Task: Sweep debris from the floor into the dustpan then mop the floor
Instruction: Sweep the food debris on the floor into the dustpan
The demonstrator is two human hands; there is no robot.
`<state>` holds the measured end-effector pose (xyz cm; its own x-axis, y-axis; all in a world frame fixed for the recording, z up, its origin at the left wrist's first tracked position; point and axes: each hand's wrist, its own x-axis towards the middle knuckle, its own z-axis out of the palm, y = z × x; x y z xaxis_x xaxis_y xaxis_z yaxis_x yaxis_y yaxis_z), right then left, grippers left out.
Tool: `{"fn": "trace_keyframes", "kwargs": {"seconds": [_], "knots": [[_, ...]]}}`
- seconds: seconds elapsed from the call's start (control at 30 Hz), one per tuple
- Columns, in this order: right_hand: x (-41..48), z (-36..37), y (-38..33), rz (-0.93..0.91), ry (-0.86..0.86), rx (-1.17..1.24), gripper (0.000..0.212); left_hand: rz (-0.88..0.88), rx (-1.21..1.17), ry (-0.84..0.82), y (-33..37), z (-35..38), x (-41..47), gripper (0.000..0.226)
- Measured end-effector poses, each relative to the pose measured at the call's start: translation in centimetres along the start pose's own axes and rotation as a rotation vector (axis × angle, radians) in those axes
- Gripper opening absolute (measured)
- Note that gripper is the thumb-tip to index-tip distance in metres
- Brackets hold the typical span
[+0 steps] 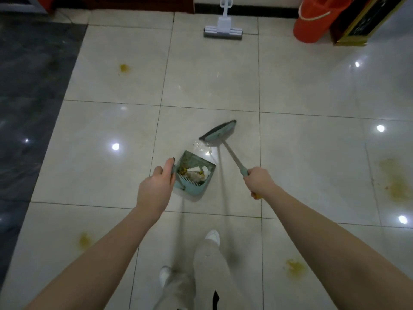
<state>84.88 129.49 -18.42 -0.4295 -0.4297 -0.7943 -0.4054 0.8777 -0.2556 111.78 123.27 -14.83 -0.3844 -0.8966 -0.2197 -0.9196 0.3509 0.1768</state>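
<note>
My left hand (155, 189) curls its fingers round the dustpan (194, 173) handle, keeping the pan low at mid-floor with its mouth opening far-right to meet the sweep. A clear plastic scrap (202, 147) lies just off the lip. The broom (220, 130) slants from its far head back near-right to my right hand (259, 182), whose fingers are wrapped round the shaft.

No text, label or number is legible. The dark, gold-edged box (366, 21) at the far right bears pale markings that may be lettering, but they are too blurred to read.
</note>
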Motion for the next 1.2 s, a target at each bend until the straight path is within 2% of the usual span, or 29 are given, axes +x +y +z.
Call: {"fn": "trace_keyframes", "kwargs": {"seconds": [0.3,0.43,0.6,0.8,1.0,1.2], "knots": [[-7.0,3.1,6.6,-0.069,-0.074,-0.224,0.027,0.033,-0.026,0.005,-1.1,-0.8,2.0,0.036],[-9.8,2.6,8.1,-0.079,-0.106,-0.220,0.033,0.041,-0.047,0.008,-1.6,-0.6,1.8,0.035],[-10.6,-0.9,7.9,-0.108,-0.014,-0.094,0.036,0.042,-0.059,0.008,-2.4,-0.6,1.8,0.035],[-10.2,-2.3,6.0,-0.130,0.048,-0.126,0.031,0.016,-0.058,-0.016,-2.7,-0.7,1.6,0.036],[-5.8,-0.2,2.5,-0.091,0.043,-0.073,0.027,0.016,-0.054,-0.009,-2.4,-0.7,1.9,0.035],[-5.8,3.1,2.7,-0.078,-0.012,-0.216,0.027,0.039,-0.042,0.031,-3.0,-0.7,2.4,0.034]]}}
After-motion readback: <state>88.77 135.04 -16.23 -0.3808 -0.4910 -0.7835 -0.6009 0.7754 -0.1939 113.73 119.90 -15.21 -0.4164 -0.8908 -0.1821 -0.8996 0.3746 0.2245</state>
